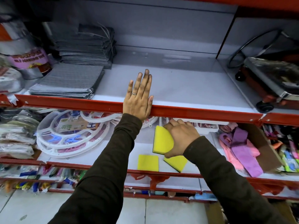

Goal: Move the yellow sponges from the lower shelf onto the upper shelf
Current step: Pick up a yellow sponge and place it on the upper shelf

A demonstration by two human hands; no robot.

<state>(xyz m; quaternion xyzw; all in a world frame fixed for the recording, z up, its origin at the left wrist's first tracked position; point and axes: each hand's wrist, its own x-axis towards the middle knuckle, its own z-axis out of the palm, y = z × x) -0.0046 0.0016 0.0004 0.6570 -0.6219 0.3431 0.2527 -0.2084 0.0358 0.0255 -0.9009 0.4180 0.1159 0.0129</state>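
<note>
My right hand [181, 136] grips a yellow sponge [161, 139] with a dark underside, lifted and tilted above the lower shelf [103, 157]. Two more yellow sponges lie flat near that shelf's front edge: one [148, 162] to the left, another [176, 163] partly under my right hand. My left hand [139, 96] rests flat, fingers extended, on the front of the upper shelf [186, 88], over its red rail. The white surface of the upper shelf beside that hand carries nothing.
Stacked grey cloths [68, 81] fill the upper shelf's left side; a wheeled metal trolley [271, 78] stands at its right. On the lower shelf, white round hangers [68, 135] lie left and pink and purple cloths [241, 146] lie right.
</note>
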